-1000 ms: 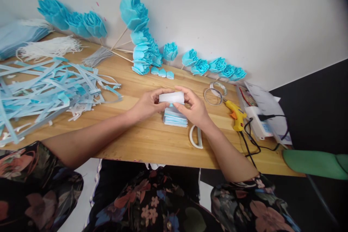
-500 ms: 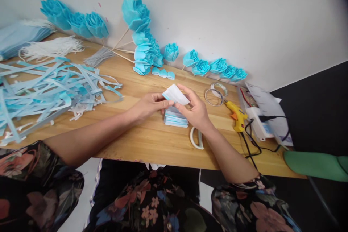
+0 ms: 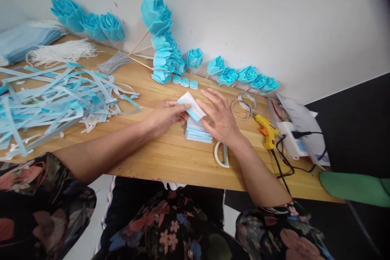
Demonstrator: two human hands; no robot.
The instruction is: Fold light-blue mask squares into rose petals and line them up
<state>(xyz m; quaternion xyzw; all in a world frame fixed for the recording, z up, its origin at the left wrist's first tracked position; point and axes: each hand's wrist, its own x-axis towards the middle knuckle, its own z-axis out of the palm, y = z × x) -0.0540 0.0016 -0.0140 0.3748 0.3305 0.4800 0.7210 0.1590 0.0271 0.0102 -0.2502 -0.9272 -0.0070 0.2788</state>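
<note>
A small folded white-and-blue piece [image 3: 193, 105] is pinched in my left hand [image 3: 167, 117], between thumb and fingers at its left end. My right hand [image 3: 221, 118] is at the piece's right edge, its fingers spread apart. Under both hands lies a stack of light blue pieces [image 3: 198, 132] on the wooden table [image 3: 146, 150]. A white D-shaped ring [image 3: 221, 154] sits just right of the stack, below my right wrist. Three small blue folded petals [image 3: 185, 82] rest in a row beyond the hands.
Blue flowers [image 3: 164, 59] on sticks line the wall. Cut blue strips [image 3: 61, 105] and white cords [image 3: 62, 52] cover the left side. On the right are tape rings [image 3: 241, 109], a yellow glue gun [image 3: 268, 131], a white power strip [image 3: 292, 142] and a green object [image 3: 350, 187].
My right hand has loosened from the piece and its fingers have spread. The piece has tilted in my left hand, showing more of its blue edge. The view has shifted slightly.
</note>
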